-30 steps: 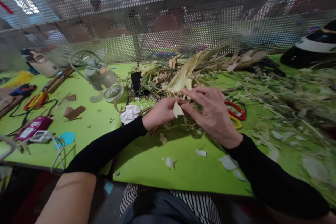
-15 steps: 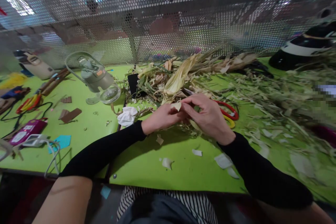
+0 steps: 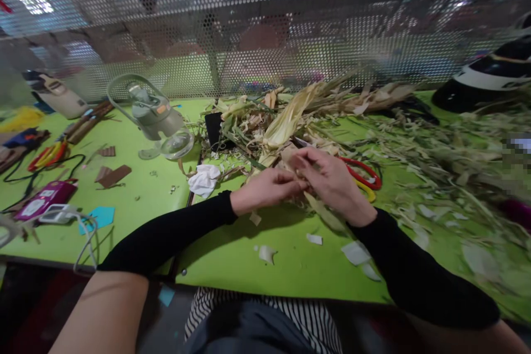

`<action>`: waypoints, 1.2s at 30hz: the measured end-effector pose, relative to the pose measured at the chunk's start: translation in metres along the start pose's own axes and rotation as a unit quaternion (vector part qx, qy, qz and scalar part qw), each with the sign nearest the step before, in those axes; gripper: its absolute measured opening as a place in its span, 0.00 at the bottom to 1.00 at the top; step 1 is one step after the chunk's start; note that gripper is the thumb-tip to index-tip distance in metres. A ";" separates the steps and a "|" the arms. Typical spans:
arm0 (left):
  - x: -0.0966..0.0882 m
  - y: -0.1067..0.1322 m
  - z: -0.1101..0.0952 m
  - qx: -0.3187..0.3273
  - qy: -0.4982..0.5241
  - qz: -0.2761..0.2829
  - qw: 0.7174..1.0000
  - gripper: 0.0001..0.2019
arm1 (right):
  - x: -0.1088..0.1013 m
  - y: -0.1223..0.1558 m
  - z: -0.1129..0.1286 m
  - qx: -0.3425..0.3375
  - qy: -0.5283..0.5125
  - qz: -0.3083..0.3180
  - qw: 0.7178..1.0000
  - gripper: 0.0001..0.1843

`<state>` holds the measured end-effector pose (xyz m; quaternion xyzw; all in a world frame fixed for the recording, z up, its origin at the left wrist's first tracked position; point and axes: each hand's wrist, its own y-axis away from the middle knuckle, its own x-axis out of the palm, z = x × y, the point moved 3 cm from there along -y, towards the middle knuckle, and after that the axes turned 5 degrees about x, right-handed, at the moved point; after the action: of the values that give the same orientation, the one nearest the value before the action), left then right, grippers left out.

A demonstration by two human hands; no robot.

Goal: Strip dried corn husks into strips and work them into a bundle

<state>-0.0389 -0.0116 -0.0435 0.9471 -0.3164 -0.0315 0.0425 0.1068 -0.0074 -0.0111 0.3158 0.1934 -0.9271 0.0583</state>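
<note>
My left hand [image 3: 265, 191] and my right hand [image 3: 332, 180] meet over the green table [image 3: 232, 254], both pinched on a pale dried husk strip [image 3: 321, 211] that trails down under my right wrist. Both forearms wear black sleeves. Just behind my fingers lies a heap of dried corn husks and leaves [image 3: 286, 119]. Red and yellow scissors [image 3: 365, 180] lie right beside my right hand, partly hidden by it.
A small desk fan [image 3: 153, 116] lies tipped at the left, a crumpled white tissue [image 3: 204, 180] near it. Cables, a pink device [image 3: 45, 199] and cardboard bits sit far left. Husk scraps cover the right side. A perforated metal screen [image 3: 265, 38] closes the back.
The pale husk piece held up between my fingers has been turned down and now trails below my right hand. Both hands stay together at the same place.
</note>
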 end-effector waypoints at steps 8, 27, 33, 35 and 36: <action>-0.002 -0.002 -0.013 -0.031 0.170 -0.067 0.983 0.14 | -0.007 -0.005 -0.005 0.031 0.024 0.012 0.999 0.21; -0.006 -0.003 -0.009 0.005 0.135 -0.056 0.989 0.13 | -0.002 -0.001 -0.003 0.051 -0.099 -0.029 0.993 0.12; -0.011 -0.002 -0.011 -0.008 0.180 -0.096 0.979 0.14 | -0.011 -0.005 -0.008 -0.060 0.042 -0.101 0.992 0.12; -0.013 -0.001 -0.012 0.009 0.202 -0.097 0.974 0.15 | -0.013 -0.004 -0.005 -0.132 0.112 -0.123 0.977 0.13; -0.014 -0.001 -0.013 0.017 0.211 -0.094 0.973 0.16 | -0.014 -0.003 -0.004 -0.158 0.137 -0.124 0.970 0.13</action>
<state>-0.0478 -0.0015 -0.0302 0.9584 -0.2107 0.1705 0.0891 0.1191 -0.0030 -0.0043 0.4005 0.3816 -0.8323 -0.0352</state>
